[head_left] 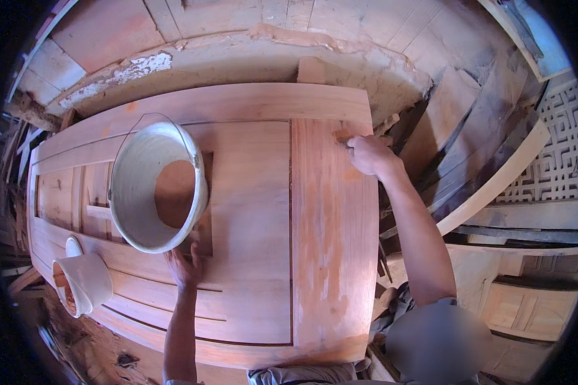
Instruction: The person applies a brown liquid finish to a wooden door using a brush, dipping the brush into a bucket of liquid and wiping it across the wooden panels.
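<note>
A wooden panelled door (250, 192) lies flat before me. My right hand (369, 155) is closed near its far right corner. Between the fingers is a small, flat, dark-tipped tool (345, 140), mostly hidden by the hand, touching an orange-brown smear on the wood. Streaks of the same colour run down the right-hand board (324, 256). My left hand (185, 266) has its fingers apart, close against the near side of a pale bucket (131, 186). Brown material (175, 192) covers part of the bucket's inside, and a thin wire handle arches over it.
A small white tub (96, 282) with orange-brown paste stands at the door's near left. Boards (443, 115) lean at the right beside a curved wooden strip (501, 186) and a lattice panel (549, 141). A rough wall ledge (237, 58) runs behind. Blur hides an area by my right sleeve.
</note>
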